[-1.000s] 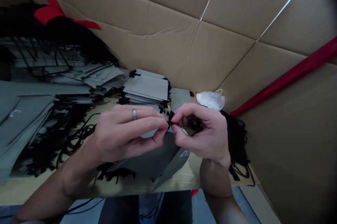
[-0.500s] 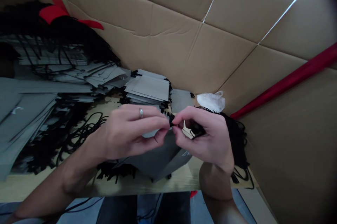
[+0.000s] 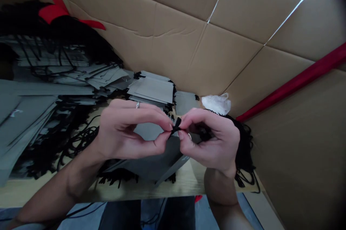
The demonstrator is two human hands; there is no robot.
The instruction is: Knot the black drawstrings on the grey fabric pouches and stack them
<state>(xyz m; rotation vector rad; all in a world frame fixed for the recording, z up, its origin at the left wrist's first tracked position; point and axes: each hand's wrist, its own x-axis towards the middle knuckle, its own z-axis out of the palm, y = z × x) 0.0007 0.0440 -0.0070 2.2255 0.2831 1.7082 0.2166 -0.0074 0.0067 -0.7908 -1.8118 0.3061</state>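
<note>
A short black cord (image 3: 176, 127), crossed over itself like a knot, spans the gap between my two hands. My left hand (image 3: 135, 127), with a ring on one finger, pinches one side of it between thumb and forefinger. On the other side, my right hand (image 3: 212, 138) pinches the cord the same way, and more dark material shows inside its curled fingers. Just beneath both hands is a grey bag or folder (image 3: 154, 163) with pale print, tilted; my hands cover part of it. Black cord ends stick out below it.
Stacks of grey pieces with black cords (image 3: 29, 115) fill the left side. A smaller grey stack (image 3: 151, 88) lies at the back, beside a white plastic bag (image 3: 216, 104). Black cords (image 3: 244, 150) lie at right. Cardboard walls (image 3: 175, 25) and a red pole (image 3: 294, 80) bound the table.
My left hand has shifted a little left and its thumb and forefinger now form a wider loop. The crossed black cord shows more plainly between the fingertips.
</note>
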